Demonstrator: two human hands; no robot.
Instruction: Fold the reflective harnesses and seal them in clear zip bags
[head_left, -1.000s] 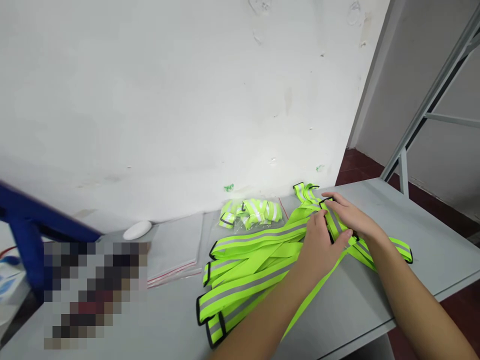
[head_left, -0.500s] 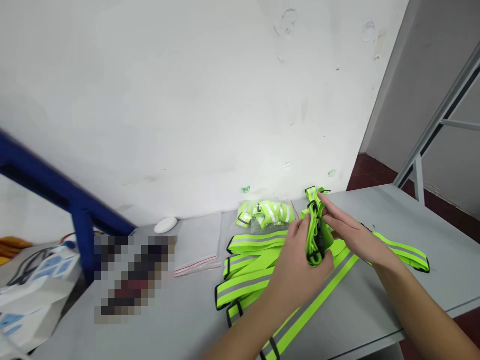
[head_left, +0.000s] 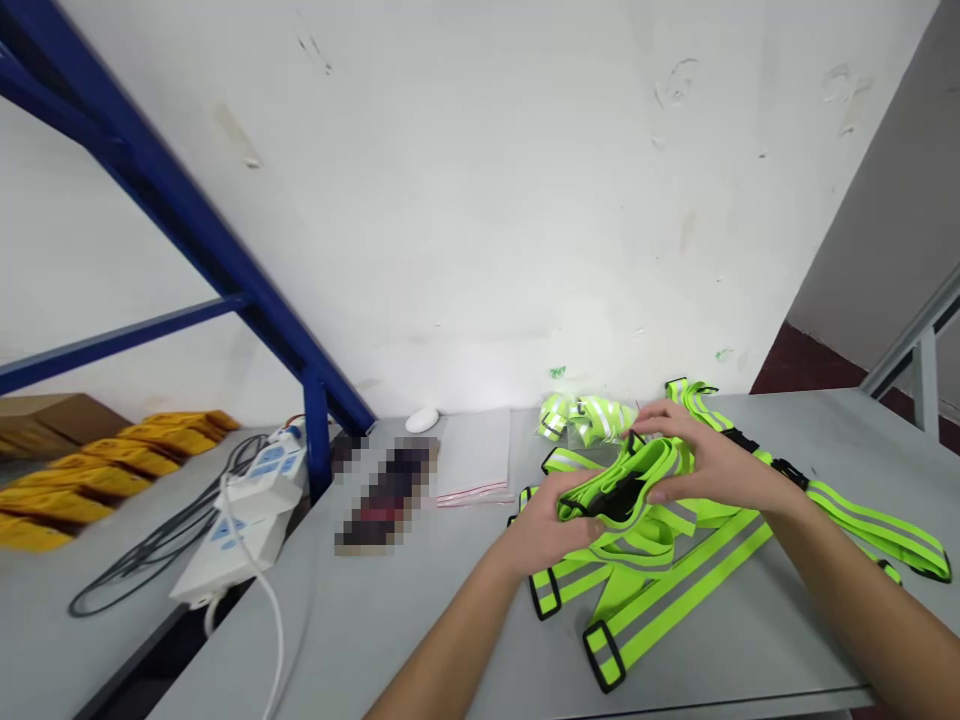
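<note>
White wall, one (head_left: 450, 250). Grey worktop, one, in front of it (head_left: 337, 620). Blue metal frame, one, at left (head_left: 217, 255). Loose pile of yellow-green reflective straps on the worktop (head_left: 690, 587); overlapping, total not countable. White power strips, two, far left (head_left: 232, 550). Bare hands, two: left hand (head_left: 540, 530) closed on the left side of one folded strap bundle (head_left: 664, 458), right hand (head_left: 709, 460) gripping its right side; bundle held over the pile. Clear red-edged zip bags, at least two, stacked flat (head_left: 474, 455). Strap-filled clear bag, one, by the wall (head_left: 596, 415). White oval object, one (head_left: 422, 419). Black buckles, two, right of the bundle (head_left: 791, 473).
</note>
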